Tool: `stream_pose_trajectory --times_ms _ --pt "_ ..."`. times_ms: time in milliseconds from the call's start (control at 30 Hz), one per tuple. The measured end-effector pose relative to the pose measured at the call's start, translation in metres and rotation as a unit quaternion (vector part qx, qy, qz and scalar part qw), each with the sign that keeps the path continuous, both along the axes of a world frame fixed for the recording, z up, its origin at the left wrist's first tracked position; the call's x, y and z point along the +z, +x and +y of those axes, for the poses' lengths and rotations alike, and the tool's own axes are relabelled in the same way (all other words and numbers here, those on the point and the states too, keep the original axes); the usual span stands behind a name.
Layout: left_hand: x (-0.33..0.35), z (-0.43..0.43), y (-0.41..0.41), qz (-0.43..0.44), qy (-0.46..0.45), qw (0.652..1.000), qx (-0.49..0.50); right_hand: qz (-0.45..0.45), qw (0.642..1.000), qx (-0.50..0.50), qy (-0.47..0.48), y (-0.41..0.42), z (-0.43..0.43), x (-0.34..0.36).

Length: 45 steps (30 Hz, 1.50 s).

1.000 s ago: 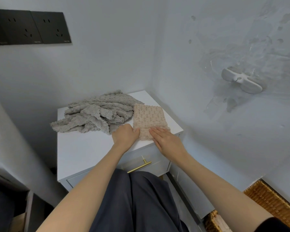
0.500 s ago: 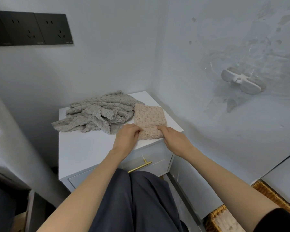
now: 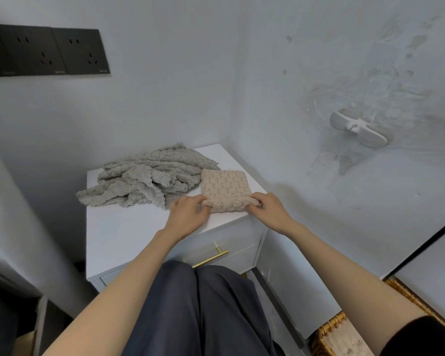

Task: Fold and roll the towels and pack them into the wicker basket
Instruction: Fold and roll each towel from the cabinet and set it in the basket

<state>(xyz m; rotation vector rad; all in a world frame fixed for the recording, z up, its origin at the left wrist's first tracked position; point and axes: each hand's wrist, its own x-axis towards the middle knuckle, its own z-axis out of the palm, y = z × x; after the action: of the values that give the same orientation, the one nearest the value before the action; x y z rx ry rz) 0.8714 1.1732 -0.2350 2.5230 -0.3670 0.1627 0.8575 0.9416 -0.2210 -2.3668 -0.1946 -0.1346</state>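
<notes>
Hands pinch the rolled near edge of a beige towel (image 3: 224,182), the left hand (image 3: 188,214) and right hand (image 3: 270,211) curled round either end. Its square, waffle-knit cloth lies flat on a smooth white cabinet (image 3: 129,232). Just behind it, a fleecy grey towel (image 3: 149,176) lies crumpled. A woven wicker basket (image 3: 329,335) sits on the floor, lower right. Print on the black sockets (image 3: 49,51) is too small to read.

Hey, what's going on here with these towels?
A person is at a white cabinet, with the left hand and right hand pinching the near edge of a folded beige towel, which is curled over as the start of a roll. A heap of gray towels lies unfolded beside it. The wicker basket sits on the floor, lower right.
</notes>
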Motion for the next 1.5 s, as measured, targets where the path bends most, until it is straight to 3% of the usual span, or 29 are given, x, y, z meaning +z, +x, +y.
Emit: stream_pose_trajectory --times_ms 200,433,567,633,700,767,833,933,1300,1400,1500 --pt "-0.003 -0.001 0.001 0.031 -0.050 0.996 0.063 0.112 0.982 -0.079 0.128 -0.005 -0.005 0.001" --pt "-0.004 -0.008 0.002 -0.006 -0.010 0.993 0.117 0.083 0.965 -0.195 0.153 -0.005 0.007 -0.012" --pt "-0.003 -0.013 0.003 -0.015 0.029 0.989 0.144 0.059 0.961 -0.249 0.102 -0.008 0.015 -0.017" --pt "-0.003 -0.014 0.005 -0.004 0.035 0.988 0.152 0.001 0.966 -0.259 0.004 -0.010 0.018 -0.015" --pt "-0.003 -0.016 0.007 0.005 0.034 0.987 0.156 -0.106 0.964 -0.224 -0.094 -0.011 0.022 -0.011" --pt "-0.003 -0.017 0.007 0.013 0.031 0.987 0.157 -0.202 0.961 -0.123 -0.145 -0.011 0.030 -0.006" --pt "-0.003 -0.017 0.007 0.018 0.034 0.987 0.157 -0.241 0.953 -0.018 -0.183 -0.012 0.041 -0.008" --pt "-0.001 -0.016 0.008 0.035 0.035 0.986 0.159 -0.203 0.947 0.054 -0.244 -0.016 0.058 -0.020" --pt "0.006 -0.020 0.011 0.079 0.052 0.981 0.167 -0.159 0.927 0.083 -0.329 -0.010 0.022 -0.034" --pt "0.008 -0.018 0.009 -0.011 0.074 0.985 0.155 -0.150 0.920 0.087 -0.351 -0.007 0.010 -0.032" --pt "0.008 -0.013 0.008 -0.139 0.100 0.985 0.034 -0.147 0.921 0.089 -0.349 -0.005 0.008 -0.027"
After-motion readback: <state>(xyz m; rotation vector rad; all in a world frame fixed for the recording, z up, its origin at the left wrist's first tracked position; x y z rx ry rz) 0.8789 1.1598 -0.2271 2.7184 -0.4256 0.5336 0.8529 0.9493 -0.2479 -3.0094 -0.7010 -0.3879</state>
